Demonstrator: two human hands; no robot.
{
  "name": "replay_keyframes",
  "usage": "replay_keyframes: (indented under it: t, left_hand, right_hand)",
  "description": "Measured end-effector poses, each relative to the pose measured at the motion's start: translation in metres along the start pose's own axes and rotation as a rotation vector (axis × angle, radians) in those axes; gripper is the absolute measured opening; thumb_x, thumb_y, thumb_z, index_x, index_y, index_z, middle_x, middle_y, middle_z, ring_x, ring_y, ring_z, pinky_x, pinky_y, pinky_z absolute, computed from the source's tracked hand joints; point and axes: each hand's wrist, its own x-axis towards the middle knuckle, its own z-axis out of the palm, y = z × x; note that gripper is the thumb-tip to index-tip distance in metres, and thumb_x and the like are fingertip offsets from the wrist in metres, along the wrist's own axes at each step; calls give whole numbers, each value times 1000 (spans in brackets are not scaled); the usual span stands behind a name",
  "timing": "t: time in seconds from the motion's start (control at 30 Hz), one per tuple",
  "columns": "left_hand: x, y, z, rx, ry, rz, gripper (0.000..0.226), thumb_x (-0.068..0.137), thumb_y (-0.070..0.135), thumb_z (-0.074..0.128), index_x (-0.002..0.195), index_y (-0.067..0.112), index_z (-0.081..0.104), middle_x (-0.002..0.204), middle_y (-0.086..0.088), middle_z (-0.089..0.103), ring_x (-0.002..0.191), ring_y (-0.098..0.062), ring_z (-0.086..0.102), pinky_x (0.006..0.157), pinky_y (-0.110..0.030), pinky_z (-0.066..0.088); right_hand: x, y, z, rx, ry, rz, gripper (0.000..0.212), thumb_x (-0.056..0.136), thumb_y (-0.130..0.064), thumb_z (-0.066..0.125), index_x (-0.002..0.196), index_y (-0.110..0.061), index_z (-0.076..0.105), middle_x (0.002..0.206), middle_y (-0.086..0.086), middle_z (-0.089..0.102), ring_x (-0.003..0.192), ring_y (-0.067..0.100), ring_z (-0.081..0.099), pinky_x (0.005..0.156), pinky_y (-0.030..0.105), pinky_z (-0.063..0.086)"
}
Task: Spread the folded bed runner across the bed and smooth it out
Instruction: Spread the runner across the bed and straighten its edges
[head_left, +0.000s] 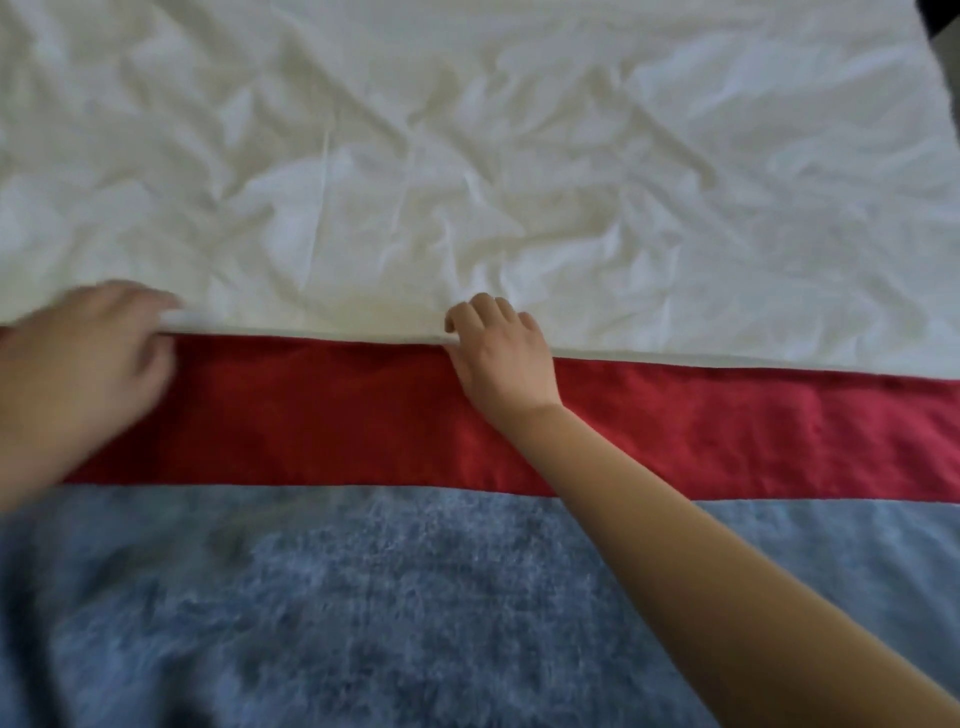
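left hand blurred, pinches white sheet edge | right hand clutches same edge | red strip touching alongside

I see the red bed runner, a long flat band, lying left to right, far edge overlapped by the wrinkled white sheet, near edge meeting blue-grey fleece.

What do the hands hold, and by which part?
The left hand and right hand both grip the white cloth by its near edge, along the red band.
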Motion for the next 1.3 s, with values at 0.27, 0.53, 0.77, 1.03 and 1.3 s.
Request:
replay_keyframes:
  t: [0.27,0.53,0.77,1.03,1.3]
  left_hand:
    - [62,191,22,-66,-111,267,29,73,22,77,99,13,68,89,-3,68,78,-27,64,61,-36,52]
    - [90,199,43,-58,-7,215,10,79,6,67,80,13,73,74,-4,66,65,-30,60,56,-33,41]
    - [96,219,50,-72,-55,156,10,81,8,59,87,11,65,76,-5,63,68,-29,59,56,-33,38]
    - [104,225,56,-78,-43,408,5,78,15,69,76,13,65,70,-1,63,64,-26,61,63,-35,46]
    - [110,229,63,-68,-105,205,12,89,21,52,84,19,62,75,3,65,73,-24,61,76,-38,41]
  right_hand:
    - [-53,111,-29,-178,-37,-83,19,88,-25,51,85,-12,65,81,5,60,72,28,57,61,35,45]
    - [-24,108,-27,-74,-167,94,22,97,-22,44,90,-11,62,88,6,60,85,28,55,77,37,37]
    - [-36,134,-40,49,-136,86,18,90,-31,57,95,-13,56,89,2,62,86,26,56,76,36,40]
    - [-71,211,-63,-197,-248,-59,28,93,-27,41,83,-11,60,80,8,59,74,31,58,64,37,46]
    - [-53,225,-60,-27,-296,188,29,91,-44,53,78,-17,51,71,-1,57,70,26,55,62,32,34]
